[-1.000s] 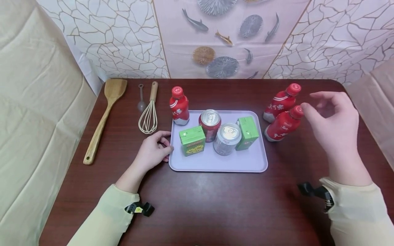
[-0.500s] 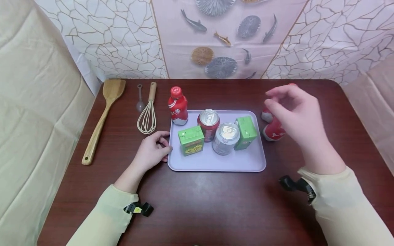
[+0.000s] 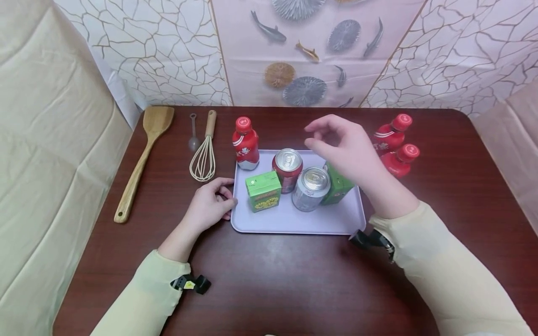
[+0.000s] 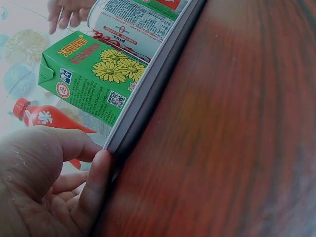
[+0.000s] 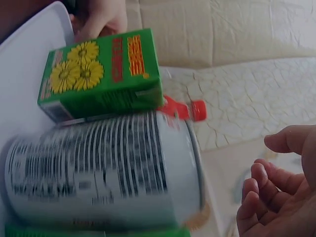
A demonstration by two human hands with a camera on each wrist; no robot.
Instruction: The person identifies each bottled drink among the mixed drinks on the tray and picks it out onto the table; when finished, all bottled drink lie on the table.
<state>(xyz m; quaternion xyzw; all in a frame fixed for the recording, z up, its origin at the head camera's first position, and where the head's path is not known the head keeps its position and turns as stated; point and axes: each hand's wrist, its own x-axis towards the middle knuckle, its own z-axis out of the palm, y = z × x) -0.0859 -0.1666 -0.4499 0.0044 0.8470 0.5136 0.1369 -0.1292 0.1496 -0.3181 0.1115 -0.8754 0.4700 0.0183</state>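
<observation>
My left hand (image 3: 211, 204) pinches the left rim of a pale lilac tray (image 3: 269, 226); the left wrist view shows thumb and finger at that rim. On the tray stand a green drink carton (image 3: 263, 192) with yellow flowers, a red can (image 3: 287, 171), a silver-white can (image 3: 311, 190) and a second green carton (image 3: 336, 189). A red bottle (image 3: 246, 145) stands upright at the tray's back left corner. Above the tray's back right part hovers my right hand (image 3: 345, 147), holding nothing, its fingers loosely bent. It partly hides the second carton.
Two red bottles, a rear one (image 3: 388, 135) and a front one (image 3: 398, 162), stand right of the tray, partly behind my right forearm. A wooden spatula (image 3: 140, 165), a small spoon (image 3: 193, 135) and a whisk (image 3: 204, 154) lie on the left. Patterned cloth hangs behind the table.
My right hand has moved left from beside the two right-hand bottles, past them, to above the tray. My left hand stays at the tray's rim, and the drinks have not moved.
</observation>
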